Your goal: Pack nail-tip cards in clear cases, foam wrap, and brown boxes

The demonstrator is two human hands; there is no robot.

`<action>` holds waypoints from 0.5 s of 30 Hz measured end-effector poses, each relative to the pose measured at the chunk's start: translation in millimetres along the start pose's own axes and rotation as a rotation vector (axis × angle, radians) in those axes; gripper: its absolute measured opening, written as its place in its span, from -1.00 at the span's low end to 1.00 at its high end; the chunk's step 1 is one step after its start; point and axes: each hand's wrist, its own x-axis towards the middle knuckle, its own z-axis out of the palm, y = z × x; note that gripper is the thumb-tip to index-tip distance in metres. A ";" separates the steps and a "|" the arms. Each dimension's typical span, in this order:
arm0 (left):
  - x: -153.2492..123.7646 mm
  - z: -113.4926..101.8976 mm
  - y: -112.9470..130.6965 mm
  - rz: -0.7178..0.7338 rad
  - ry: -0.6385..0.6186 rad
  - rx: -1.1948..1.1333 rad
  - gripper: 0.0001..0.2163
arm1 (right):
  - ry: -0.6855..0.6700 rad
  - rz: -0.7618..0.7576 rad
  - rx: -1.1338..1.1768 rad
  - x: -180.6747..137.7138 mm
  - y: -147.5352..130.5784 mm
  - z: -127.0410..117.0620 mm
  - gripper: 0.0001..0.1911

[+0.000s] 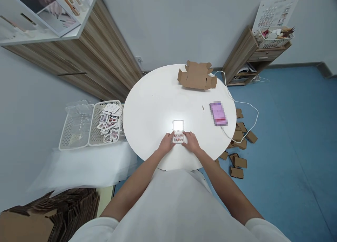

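The left hand and right hand are gripping the open nail case from both sides, fingers curled on its edges, steadying it on the round table.

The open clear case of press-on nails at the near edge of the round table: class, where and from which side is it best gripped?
Probably by the short left and right edges of the nail case's lower tray, as the left hand and right hand do now. Its lid lies open on the far side, so the near and side edges are free.

Both hands forward, fingers curled (arms extended)
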 end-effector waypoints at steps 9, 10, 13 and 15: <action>-1.3 5.2 -7.8 0.007 0.038 -0.102 -0.35 | 0.010 0.003 0.009 -1.8 -0.8 -2.0 -0.30; -1.3 5.6 -8.0 0.005 0.043 -0.113 -0.37 | 0.017 0.005 0.012 -1.4 -0.9 -2.0 -0.31; -1.0 6.0 -6.8 -0.016 0.072 -0.151 -0.43 | 0.030 0.016 0.013 0.9 -1.7 -2.0 -0.37; -0.8 5.8 -4.5 -0.028 0.094 -0.181 -0.45 | 0.037 0.026 0.010 2.4 -2.7 -1.9 -0.40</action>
